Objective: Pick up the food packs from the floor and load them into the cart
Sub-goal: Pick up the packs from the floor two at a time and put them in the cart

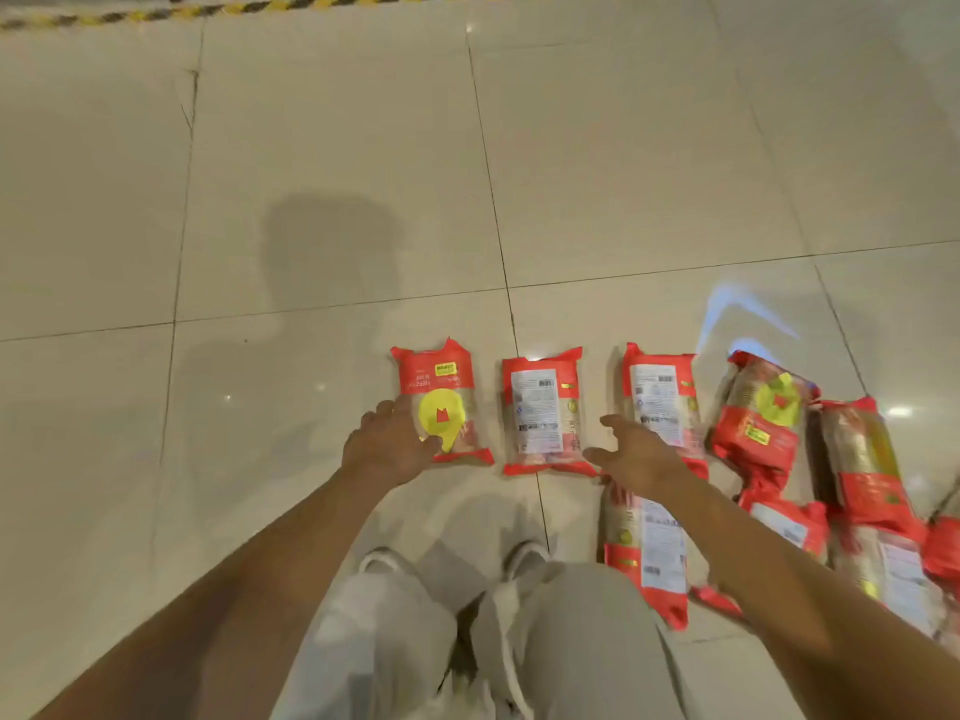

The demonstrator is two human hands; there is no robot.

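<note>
Pickup step, just starting: nothing lifted yet, no cart in view.

Landmark = middle pack (543, 410), label side up, flat on the tiled floor (311, 200). Just left of it lies the yellow-sticker pack (441, 402); just right of it, a third pack (660, 402), also label up. Further right of that is a loose heap of packs (810, 459), overlapping and tilted. One more pack (644, 553) lies nearer the person, below-right of the middle pack.

Left hand (387, 446) is spread, fingers resting on the near-left edge of the yellow-sticker pack, not closed round it. Right hand (636, 454) is spread too, holding nothing, over the near corner of the third pack, thumb toward the middle pack; can't tell whether it touches.

Next, as I judge it: close each hand on its pack, probably thumb under the edge since they lie flat on slick tile, lift, then turn to find the cart. Wrappers look slippery, so grip firm.
</note>
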